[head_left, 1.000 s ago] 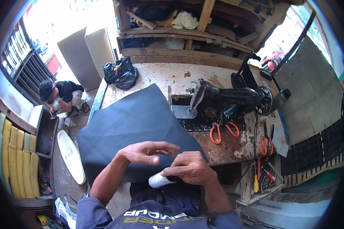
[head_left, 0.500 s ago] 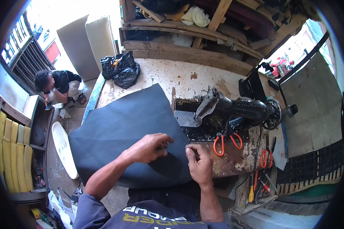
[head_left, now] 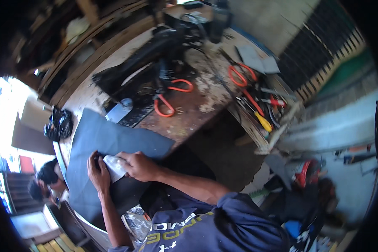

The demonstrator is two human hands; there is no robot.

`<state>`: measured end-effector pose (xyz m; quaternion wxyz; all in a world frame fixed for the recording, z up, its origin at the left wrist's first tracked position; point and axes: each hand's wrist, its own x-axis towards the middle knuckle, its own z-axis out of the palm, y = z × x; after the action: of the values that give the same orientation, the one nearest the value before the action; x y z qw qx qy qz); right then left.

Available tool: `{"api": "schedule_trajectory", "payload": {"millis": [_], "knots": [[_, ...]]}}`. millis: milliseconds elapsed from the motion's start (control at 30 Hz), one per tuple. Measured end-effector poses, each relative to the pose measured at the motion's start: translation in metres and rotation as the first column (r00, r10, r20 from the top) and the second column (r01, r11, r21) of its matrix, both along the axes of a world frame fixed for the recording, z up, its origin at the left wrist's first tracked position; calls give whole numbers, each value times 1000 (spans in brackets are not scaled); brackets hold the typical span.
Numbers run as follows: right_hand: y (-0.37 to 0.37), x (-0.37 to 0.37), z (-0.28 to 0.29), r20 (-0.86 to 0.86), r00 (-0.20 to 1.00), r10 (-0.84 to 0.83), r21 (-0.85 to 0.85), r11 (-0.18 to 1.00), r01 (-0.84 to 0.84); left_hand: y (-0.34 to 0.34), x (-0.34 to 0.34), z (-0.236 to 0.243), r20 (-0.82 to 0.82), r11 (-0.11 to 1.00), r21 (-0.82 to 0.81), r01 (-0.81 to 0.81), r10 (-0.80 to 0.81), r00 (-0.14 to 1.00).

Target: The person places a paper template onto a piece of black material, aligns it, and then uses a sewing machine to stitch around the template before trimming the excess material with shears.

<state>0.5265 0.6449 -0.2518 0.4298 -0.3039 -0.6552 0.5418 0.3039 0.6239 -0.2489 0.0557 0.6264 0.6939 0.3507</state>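
Printed lettering stands on the dark navy fabric shirt (head_left: pixel 243 218) the person wears: large block capitals in two slanting rows, a white row (head_left: pixel 172 225) above an olive-yellow row (head_left: pixel 177 231) – both climbing toward the right, slightly blurred and partly bent by the folds. Beneath them – close to the lower edge – is a small white printed emblem (head_left: pixel 167 247).

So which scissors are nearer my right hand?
The pair by the sewing machine; the other pair lies farther from your right hand, near the yellow handle.
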Motion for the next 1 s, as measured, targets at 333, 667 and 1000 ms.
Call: {"api": "schedule_trajectory", "payload": {"millis": [333,667,1000], "knots": [[8,-4,-3,-7,995,97,-139,986,-97,2,-10,10,497,982,-164,96,-2,868],[-3,33,32,131,969,208,-303,939,-161,-35,31,9,609,990,-132,-39,112,786],[3,30,42,185,960,211,-357,925,-134,-50,34,40,827,959,-240,154,119,549]]}}
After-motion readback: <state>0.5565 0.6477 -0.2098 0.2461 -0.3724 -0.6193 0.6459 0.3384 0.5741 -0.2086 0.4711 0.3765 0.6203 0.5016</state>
